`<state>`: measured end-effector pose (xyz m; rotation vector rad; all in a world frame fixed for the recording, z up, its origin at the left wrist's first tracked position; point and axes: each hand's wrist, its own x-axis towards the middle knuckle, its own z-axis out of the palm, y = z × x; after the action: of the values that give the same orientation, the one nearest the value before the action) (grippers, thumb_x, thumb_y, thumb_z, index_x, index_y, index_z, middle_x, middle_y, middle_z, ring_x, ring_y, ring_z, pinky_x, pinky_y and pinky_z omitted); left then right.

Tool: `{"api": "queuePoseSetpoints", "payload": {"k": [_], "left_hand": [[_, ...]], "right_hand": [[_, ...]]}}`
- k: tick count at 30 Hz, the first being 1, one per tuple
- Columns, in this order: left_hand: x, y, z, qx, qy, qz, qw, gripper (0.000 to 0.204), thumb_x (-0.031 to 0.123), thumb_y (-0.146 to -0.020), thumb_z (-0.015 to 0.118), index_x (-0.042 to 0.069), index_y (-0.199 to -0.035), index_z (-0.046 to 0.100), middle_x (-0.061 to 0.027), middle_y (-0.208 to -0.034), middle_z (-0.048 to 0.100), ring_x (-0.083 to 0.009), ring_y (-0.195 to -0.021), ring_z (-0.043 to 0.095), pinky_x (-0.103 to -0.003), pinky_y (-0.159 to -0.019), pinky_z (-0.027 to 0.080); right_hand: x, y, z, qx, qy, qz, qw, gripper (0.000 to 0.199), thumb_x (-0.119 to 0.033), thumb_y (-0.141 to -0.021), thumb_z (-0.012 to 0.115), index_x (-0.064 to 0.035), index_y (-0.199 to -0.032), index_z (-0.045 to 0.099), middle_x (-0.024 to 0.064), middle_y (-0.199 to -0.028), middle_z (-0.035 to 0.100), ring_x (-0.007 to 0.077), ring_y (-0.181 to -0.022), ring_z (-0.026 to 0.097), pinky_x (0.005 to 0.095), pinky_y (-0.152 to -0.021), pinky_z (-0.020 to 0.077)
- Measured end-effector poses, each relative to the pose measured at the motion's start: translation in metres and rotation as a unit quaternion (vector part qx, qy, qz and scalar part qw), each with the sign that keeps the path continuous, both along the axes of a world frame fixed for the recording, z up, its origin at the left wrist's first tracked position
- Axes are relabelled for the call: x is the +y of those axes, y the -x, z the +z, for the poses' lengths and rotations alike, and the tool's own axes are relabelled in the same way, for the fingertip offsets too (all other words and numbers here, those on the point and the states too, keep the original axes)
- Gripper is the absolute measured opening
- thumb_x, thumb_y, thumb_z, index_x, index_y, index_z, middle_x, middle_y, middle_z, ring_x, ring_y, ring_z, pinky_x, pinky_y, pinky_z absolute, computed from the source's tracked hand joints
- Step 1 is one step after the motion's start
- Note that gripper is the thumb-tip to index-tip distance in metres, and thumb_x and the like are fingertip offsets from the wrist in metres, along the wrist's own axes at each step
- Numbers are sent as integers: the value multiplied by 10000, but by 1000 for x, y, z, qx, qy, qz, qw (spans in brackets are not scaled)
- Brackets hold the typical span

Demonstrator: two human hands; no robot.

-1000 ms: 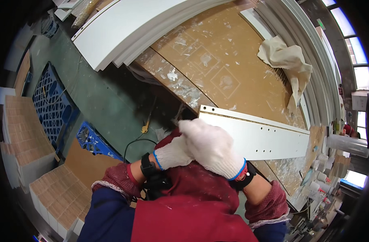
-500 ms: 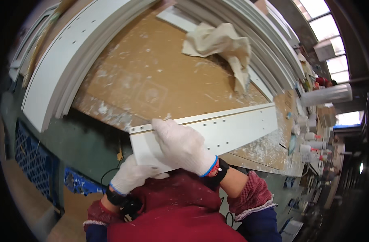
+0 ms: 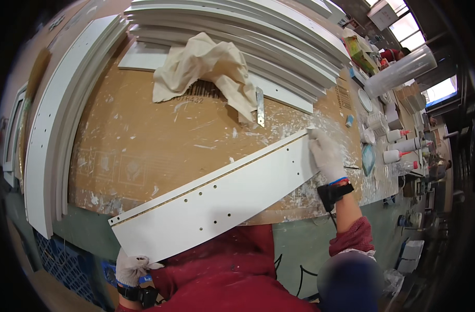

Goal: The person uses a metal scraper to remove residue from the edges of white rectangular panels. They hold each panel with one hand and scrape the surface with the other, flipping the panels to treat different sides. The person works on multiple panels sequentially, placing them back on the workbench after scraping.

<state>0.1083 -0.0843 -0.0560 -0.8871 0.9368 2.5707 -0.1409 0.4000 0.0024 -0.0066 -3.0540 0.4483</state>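
Observation:
A long white panel (image 3: 248, 195) with drilled holes and a brown groove along its far edge slants across my front, its right end farther away. Gripping the near-left corner is my left hand (image 3: 133, 268), in a white knit glove, its fingers partly hidden under the panel. My right hand (image 3: 328, 156), gloved likewise, is closed around the panel's right end. Beyond the panel, a crumpled cream cloth (image 3: 209, 65) lies beside a flat metal blade (image 3: 260, 106) on the cardboard-covered bench (image 3: 144, 140).
Stacked white panels (image 3: 237, 31) line the bench's far side, and more white panels (image 3: 55, 104) stand at the left. Bottles with red tips (image 3: 396, 136) and a clear plastic roll (image 3: 404, 70) are at the right. A blue crate (image 3: 66, 265) sits below, lower left.
My right hand has moved from the panel's left part to its right end. The panel's left end has swung nearer and left. My left hand stays at its near-left corner, and the view has shifted.

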Motion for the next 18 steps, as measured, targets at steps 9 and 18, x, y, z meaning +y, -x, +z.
{"api": "queuePoseSetpoints", "payload": {"k": [9, 18], "left_hand": [[3, 4, 2, 40, 51, 32, 997, 704, -98, -687, 634, -235, -1268, 261, -396, -1011, 564, -507, -763, 658, -484, -567, 634], [1, 1, -8, 20, 106, 40, 993, 697, -63, -718, 667, -239, -1263, 269, -384, -945, 587, -432, -613, 668, -388, -454, 600]], "right_hand": [[12, -4, 15, 69, 126, 27, 989, 248, -184, -887, 531, -62, -1080, 628, 219, -985, 653, 356, -907, 637, 387, -768, 511], [61, 37, 1, 16, -53, -20, 998, 240, -196, -892, 528, -63, -1085, 581, 214, -957, 642, 397, -933, 608, 466, -799, 474]]}}
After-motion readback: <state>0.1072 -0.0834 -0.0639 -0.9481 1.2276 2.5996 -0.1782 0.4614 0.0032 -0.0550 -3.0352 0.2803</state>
